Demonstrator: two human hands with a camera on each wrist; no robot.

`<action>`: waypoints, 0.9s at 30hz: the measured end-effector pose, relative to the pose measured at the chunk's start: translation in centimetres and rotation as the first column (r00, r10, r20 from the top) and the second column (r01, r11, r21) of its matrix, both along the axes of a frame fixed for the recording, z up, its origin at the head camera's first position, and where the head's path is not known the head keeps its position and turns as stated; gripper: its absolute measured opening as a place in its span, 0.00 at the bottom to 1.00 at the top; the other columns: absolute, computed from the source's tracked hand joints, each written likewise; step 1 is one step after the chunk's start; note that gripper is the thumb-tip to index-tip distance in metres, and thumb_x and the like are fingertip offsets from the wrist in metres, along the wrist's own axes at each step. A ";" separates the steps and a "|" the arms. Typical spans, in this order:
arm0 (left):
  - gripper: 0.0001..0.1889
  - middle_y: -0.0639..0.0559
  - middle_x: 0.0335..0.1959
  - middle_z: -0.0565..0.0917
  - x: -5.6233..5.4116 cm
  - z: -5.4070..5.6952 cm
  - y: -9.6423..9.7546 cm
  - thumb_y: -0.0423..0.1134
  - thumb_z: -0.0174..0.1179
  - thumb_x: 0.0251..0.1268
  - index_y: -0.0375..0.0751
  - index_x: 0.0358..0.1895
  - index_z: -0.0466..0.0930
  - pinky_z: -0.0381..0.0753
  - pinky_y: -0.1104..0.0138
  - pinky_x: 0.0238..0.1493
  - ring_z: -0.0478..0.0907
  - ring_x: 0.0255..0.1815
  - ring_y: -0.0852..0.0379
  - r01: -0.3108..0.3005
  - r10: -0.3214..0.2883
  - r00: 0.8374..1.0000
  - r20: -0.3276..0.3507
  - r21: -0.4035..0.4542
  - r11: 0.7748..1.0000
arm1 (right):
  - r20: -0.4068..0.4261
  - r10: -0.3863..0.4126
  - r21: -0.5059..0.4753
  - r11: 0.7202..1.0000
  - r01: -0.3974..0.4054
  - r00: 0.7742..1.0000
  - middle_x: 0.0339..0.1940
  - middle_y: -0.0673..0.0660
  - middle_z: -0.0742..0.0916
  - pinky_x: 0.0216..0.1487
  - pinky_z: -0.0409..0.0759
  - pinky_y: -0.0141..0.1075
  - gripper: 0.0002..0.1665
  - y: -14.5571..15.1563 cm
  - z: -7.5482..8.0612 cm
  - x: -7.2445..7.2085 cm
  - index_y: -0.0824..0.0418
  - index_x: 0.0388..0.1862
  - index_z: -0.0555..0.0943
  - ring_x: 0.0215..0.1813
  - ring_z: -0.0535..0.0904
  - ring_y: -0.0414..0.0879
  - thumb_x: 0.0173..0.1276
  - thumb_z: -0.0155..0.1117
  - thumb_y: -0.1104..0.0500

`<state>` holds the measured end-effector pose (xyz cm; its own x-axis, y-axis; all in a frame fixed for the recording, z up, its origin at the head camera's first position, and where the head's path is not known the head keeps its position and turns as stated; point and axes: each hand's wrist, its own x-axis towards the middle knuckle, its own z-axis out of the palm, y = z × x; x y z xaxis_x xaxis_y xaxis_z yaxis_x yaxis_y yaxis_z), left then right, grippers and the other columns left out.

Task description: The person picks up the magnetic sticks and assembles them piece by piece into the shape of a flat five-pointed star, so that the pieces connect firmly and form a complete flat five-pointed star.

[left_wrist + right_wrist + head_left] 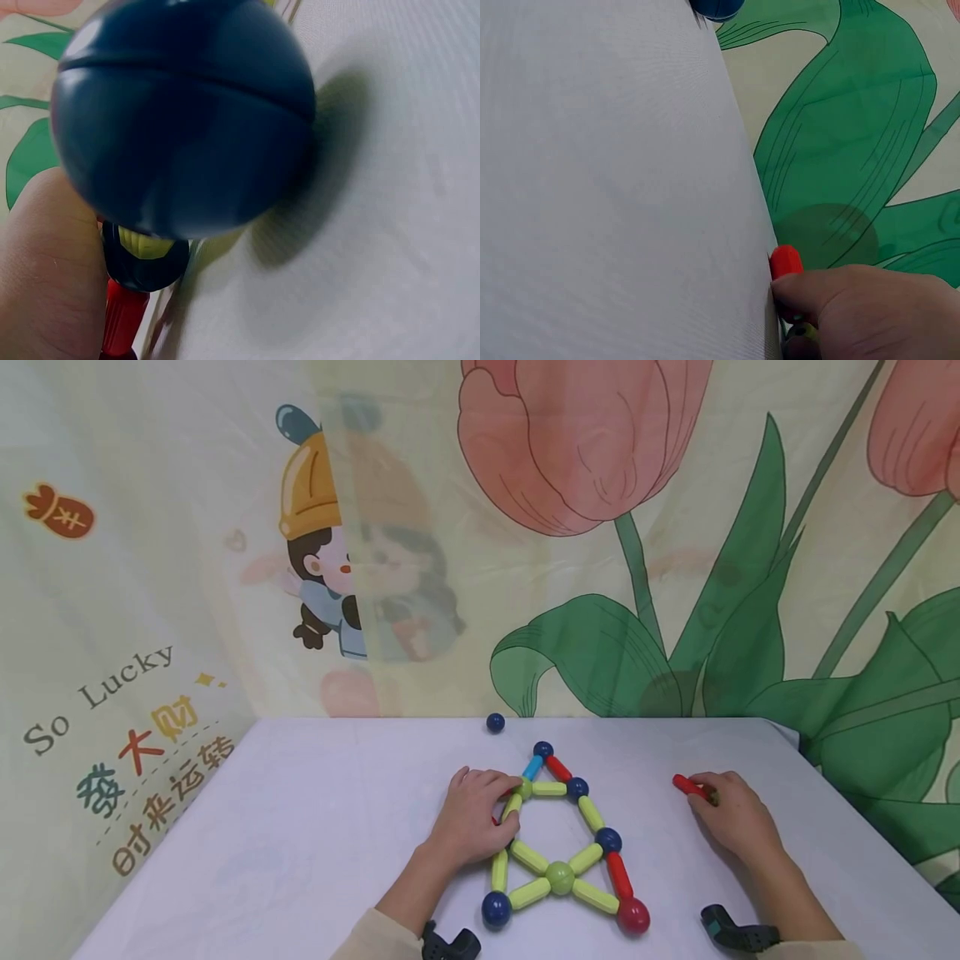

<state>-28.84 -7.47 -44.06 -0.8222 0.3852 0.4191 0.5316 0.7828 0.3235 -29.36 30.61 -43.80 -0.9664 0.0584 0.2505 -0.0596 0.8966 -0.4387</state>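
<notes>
A flat figure of magnetic rods and balls lies on the table, with a yellow-green ball (pixel 559 878) in its lower middle. My left hand (pixel 471 820) is at the figure's left side, fingers curled about a yellow-green rod (pixel 512 807) below the upper-left ball. Bits of red show by those fingers. In the left wrist view, a dark blue ball (pixel 184 127) blocks much of the scene, with a red rod (pixel 124 319) below. Off to the right, my right hand (pixel 738 821) pinches a red rod (pixel 688 787); a yellow-green piece (pixel 804 330) shows under its fingers.
A loose dark blue ball (pixel 496 722) sits at the table's back edge. Red ball (pixel 633 916) and blue ball (pixel 497 909) form the figure's near corners. Behind the white table (pixel 337 793) hangs a printed cloth (pixel 420 568).
</notes>
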 end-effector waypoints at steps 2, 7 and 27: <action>0.23 0.54 0.56 0.87 0.0 0.0 0.0 0.47 0.57 0.63 0.51 0.62 0.83 0.66 0.40 0.74 0.80 0.63 0.52 0.000 0.000 1.000 0.000 0.000 1.000 | 0.002 0.015 -0.004 1.000 -0.015 1.000 0.44 0.72 0.82 0.40 0.85 0.54 0.22 -0.1 -0.1 0.0 0.75 0.58 0.80 0.41 0.80 0.60 0.69 0.66 0.63; 0.23 0.54 0.56 0.87 0.1 0.0 0.0 0.47 0.58 0.63 0.50 0.62 0.83 0.66 0.39 0.74 0.80 0.62 0.51 -0.003 0.003 1.000 0.002 0.003 1.000 | 0.001 0.037 -0.027 0.999 -0.037 0.999 0.47 0.72 0.82 0.45 0.86 0.57 0.22 -0.6 -0.2 -0.2 0.74 0.59 0.79 0.44 0.80 0.59 0.71 0.65 0.62; 0.23 0.54 0.55 0.87 0.3 0.2 0.1 0.46 0.58 0.63 0.50 0.61 0.84 0.66 0.39 0.74 0.80 0.62 0.52 -0.003 0.002 1.000 0.008 0.024 1.000 | 0.034 0.161 -0.163 0.975 -0.154 0.986 0.53 0.65 0.84 0.49 0.87 0.49 0.21 -4.4 0.5 -0.1 0.66 0.61 0.81 0.50 0.81 0.57 0.71 0.66 0.60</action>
